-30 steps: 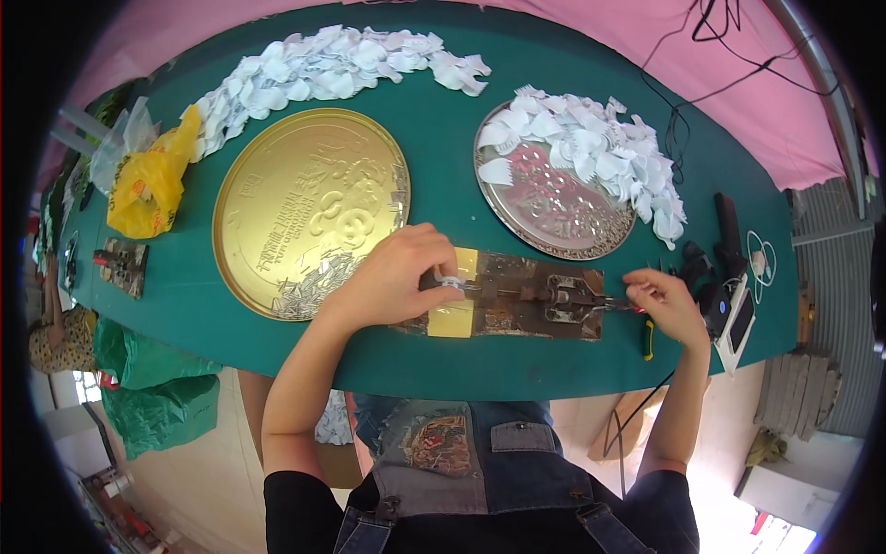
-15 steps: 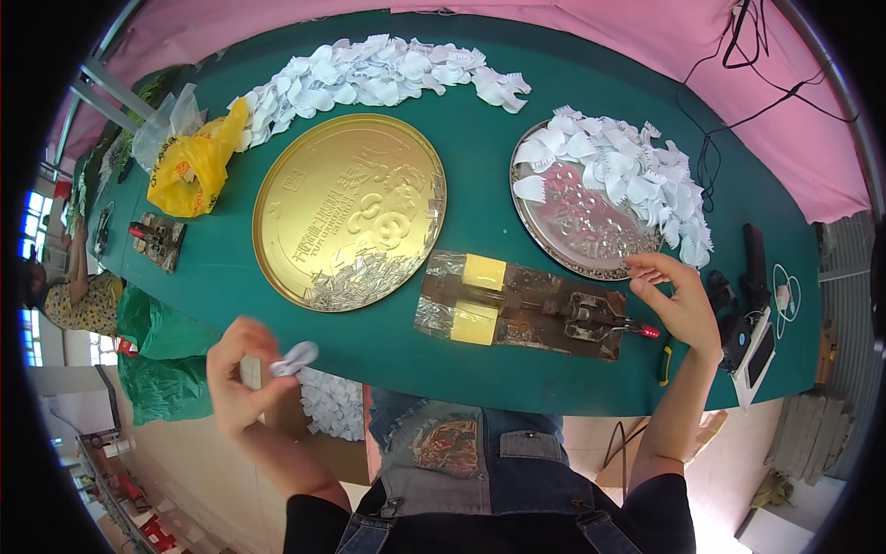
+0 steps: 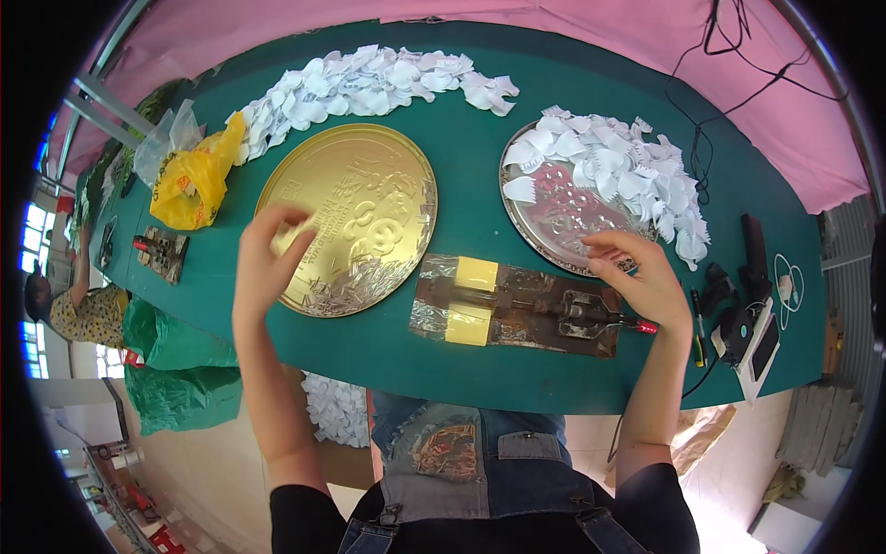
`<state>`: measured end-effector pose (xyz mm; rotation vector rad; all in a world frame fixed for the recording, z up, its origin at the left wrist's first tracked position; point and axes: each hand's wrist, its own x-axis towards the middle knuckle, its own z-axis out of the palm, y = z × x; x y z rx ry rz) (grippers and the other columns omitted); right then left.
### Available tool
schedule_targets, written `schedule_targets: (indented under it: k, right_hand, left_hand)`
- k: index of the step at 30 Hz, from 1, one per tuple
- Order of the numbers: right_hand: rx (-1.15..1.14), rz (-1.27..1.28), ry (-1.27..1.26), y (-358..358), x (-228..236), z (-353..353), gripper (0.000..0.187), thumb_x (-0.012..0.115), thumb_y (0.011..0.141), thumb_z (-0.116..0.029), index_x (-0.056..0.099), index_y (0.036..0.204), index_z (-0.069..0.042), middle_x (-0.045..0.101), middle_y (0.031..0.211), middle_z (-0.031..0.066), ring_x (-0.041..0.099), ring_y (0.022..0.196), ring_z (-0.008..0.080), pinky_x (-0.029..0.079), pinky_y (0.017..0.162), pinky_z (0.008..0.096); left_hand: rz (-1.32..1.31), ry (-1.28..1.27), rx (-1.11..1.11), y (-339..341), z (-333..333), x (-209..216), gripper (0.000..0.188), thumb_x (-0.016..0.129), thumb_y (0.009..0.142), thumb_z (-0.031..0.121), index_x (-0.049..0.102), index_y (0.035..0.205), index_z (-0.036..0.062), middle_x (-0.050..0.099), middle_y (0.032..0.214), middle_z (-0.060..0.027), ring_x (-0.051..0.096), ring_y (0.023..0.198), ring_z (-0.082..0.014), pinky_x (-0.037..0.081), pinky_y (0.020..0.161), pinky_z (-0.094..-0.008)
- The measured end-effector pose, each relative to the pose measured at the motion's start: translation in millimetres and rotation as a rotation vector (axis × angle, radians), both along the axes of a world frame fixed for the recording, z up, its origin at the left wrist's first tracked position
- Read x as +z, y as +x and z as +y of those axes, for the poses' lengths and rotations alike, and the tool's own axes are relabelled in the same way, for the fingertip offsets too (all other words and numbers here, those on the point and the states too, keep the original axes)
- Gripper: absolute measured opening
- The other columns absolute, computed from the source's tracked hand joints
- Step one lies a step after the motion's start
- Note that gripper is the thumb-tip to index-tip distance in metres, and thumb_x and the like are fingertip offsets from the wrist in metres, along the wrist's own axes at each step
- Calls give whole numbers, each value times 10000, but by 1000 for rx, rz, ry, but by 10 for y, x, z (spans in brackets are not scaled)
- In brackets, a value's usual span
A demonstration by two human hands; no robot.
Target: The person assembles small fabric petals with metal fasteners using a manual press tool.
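Observation:
My left hand [image 3: 266,263] is raised over the left rim of a round gold tray [image 3: 318,198], thumb and fingers apart, with nothing visible in it. Small thin metal pieces [image 3: 355,288] lie along the tray's near and right side. My right hand [image 3: 641,277] hovers at the near edge of a round silver tray [image 3: 531,222], its fingers curved and the thumb apart; nothing shows between them. White scalloped fabric pieces [image 3: 600,162] are heaped on and beside that tray. Below my right hand sits a dark board [image 3: 535,323] with a metal toggle clamp, a red-tipped handle [image 3: 646,327] and yellow pads [image 3: 476,273].
More white pieces [image 3: 360,88] are piled at the back. A yellow plastic bag [image 3: 196,185] and a second clamp [image 3: 161,252] stand at left. Dark tools, a cable and a phone [image 3: 762,351] lie at right. Below the edge is a box of white pieces [image 3: 337,406]. Another person [image 3: 83,309] is at far left.
My left hand has let go of a small white fabric piece near the front edge and moved up to the gold tray. My right hand has shifted slightly left along the silver tray.

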<state>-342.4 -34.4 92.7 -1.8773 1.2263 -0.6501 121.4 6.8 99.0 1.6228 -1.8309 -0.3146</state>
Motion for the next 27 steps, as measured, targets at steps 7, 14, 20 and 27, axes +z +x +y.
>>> schedule_targets:
  k: [7,14,20,27]
  right_hand:
    - [-189,-31,-131,3,-141,1,221,707,886,-134,720,1077,-24,716,925,124,702,856,216,533,790,329]
    - [-240,65,-288,79,-277,-49,148,678,899,-118,697,1011,-23,672,916,117,687,817,275,558,729,365]
    - [-200,29,-253,148,-277,-75,143,676,901,-112,702,1012,-26,676,909,110,697,806,253,562,715,352]
    - [-34,279,-338,288,-286,-295,178,683,888,-151,686,1030,-43,663,931,105,664,841,295,522,760,387]
  left_hand:
    - [-359,-188,-130,-581,-1956,-494,325,674,818,75,683,1142,52,660,1160,-94,592,1131,-310,508,924,-431]
    - [-815,-196,-72,-832,-2766,-935,243,675,764,19,717,987,105,680,1025,-59,616,1063,-260,509,880,-416]
    - [-446,-404,-125,-797,-2654,-751,112,676,829,52,699,938,67,705,894,-79,664,884,-277,518,790,-415]
    - [472,272,-632,-1034,-662,-143,115,776,791,45,709,884,53,711,871,-56,662,846,-172,525,799,-307]
